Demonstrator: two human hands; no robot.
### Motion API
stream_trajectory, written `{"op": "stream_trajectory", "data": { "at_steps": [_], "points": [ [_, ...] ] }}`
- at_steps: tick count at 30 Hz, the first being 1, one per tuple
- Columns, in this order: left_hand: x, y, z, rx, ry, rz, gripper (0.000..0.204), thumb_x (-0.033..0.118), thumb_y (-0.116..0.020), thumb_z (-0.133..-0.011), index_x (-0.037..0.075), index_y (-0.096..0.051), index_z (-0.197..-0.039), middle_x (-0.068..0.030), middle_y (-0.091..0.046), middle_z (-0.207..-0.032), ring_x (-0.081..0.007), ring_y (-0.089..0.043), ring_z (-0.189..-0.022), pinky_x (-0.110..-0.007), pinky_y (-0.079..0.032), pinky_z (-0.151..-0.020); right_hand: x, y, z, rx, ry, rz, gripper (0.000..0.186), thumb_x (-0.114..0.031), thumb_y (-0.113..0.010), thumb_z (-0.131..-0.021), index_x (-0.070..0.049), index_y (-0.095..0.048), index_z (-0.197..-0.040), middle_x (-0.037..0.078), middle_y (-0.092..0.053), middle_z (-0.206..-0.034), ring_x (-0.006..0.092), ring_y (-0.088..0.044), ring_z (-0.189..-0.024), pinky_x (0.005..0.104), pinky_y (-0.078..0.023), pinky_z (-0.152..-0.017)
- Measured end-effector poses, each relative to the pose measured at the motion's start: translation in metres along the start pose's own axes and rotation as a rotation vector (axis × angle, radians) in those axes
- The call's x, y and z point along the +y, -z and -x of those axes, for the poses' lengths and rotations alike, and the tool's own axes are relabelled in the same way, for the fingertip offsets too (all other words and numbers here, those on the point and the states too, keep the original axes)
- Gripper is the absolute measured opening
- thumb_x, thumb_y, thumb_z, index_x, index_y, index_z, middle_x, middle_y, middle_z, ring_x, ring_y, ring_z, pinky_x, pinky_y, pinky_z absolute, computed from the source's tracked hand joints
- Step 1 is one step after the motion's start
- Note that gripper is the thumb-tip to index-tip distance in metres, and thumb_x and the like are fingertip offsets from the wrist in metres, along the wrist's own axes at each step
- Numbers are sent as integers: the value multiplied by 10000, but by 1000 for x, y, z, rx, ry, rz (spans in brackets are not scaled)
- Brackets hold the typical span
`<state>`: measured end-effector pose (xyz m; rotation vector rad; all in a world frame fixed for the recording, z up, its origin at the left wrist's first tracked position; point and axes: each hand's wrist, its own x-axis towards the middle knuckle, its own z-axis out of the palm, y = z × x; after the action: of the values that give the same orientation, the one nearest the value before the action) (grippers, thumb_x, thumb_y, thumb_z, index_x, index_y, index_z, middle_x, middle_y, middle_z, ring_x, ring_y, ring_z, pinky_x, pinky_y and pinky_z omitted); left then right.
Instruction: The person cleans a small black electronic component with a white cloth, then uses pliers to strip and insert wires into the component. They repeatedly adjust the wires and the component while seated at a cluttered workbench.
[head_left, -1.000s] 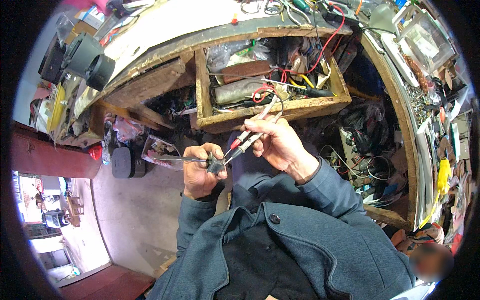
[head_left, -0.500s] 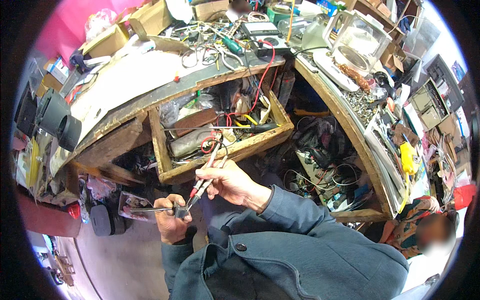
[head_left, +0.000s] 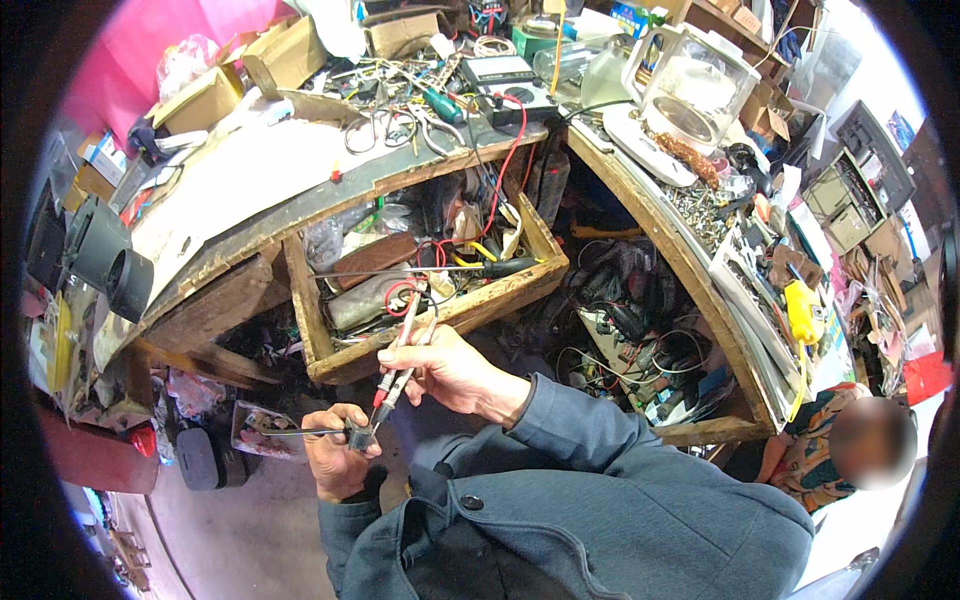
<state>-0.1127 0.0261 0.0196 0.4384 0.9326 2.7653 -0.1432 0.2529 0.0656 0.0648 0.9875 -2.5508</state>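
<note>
We have an open wooden drawer (head_left: 505,293) in front of us, and both hands work just on our side of its front board. Our left hand (head_left: 338,455), near the drawer's left front corner, grips a small dark block (head_left: 358,438) between thumb and fingers, and a thin dark rod (head_left: 300,432) sticks out to the left. Our right hand (head_left: 448,370), closer to the drawer's front board, pinches two test probes (head_left: 392,385) together — one with a red collar, one with a dark one — their tips angled down to the block. Whether both tips touch it we cannot tell.

Inside the drawer we see a brown block (head_left: 375,256), with a screwdriver (head_left: 512,267) lying across, its black handle toward the right side. Beyond the drawer, on the bench, stands a meter (head_left: 508,85); a red lead (head_left: 518,160) runs from it down into the drawer. Scissors (head_left: 362,137) and a green-handled tool (head_left: 442,105) lie beyond the drawer too — left of the meter.
</note>
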Motion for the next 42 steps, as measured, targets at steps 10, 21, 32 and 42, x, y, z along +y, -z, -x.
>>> {"op": "stream_trajectory", "data": {
  "at_steps": [10, 21, 32, 42],
  "points": [
    [8, -11, 6, 78, 21, -22, 227, 72, -747, -893, 51, -521, -910, -246, -621, -1012, -285, -698, -659, -366, -617, -556, -12, -9, 9, -26, 46, 62, 174, -208, -713, -958, -41, -695, -913, 119, -742, -798, 137, -643, -509, 231, -516, -436],
    [12, -3, 4, -49, -8, 83, 136, 87, -756, -894, -18, -670, -908, -284, -660, -1035, -357, -739, -696, -437, -653, -585, -4, -11, 7, -40, -123, -6, 115, -101, -736, -889, -17, -665, -923, 57, -645, -675, 87, -512, -434, 208, -379, -374],
    [10, -3, 5, -66, -4, 62, 131, 57, -774, -869, -21, -681, -917, -293, -669, -1057, -345, -744, -698, -426, -655, -605, 8, -16, 4, 76, 7, 91, 128, -90, -769, -883, 5, -691, -919, 106, -719, -762, 124, -628, -484, 238, -507, -410],
    [9, -3, 6, -26, 8, -5, 149, 101, -783, -880, -4, -688, -926, -287, -680, -1016, -339, -744, -699, -421, -645, -591, 6, -15, 5, 51, 29, 155, 133, -99, -778, -878, 0, -690, -882, 110, -721, -757, 134, -640, -490, 257, -545, -449]
  ]
}}
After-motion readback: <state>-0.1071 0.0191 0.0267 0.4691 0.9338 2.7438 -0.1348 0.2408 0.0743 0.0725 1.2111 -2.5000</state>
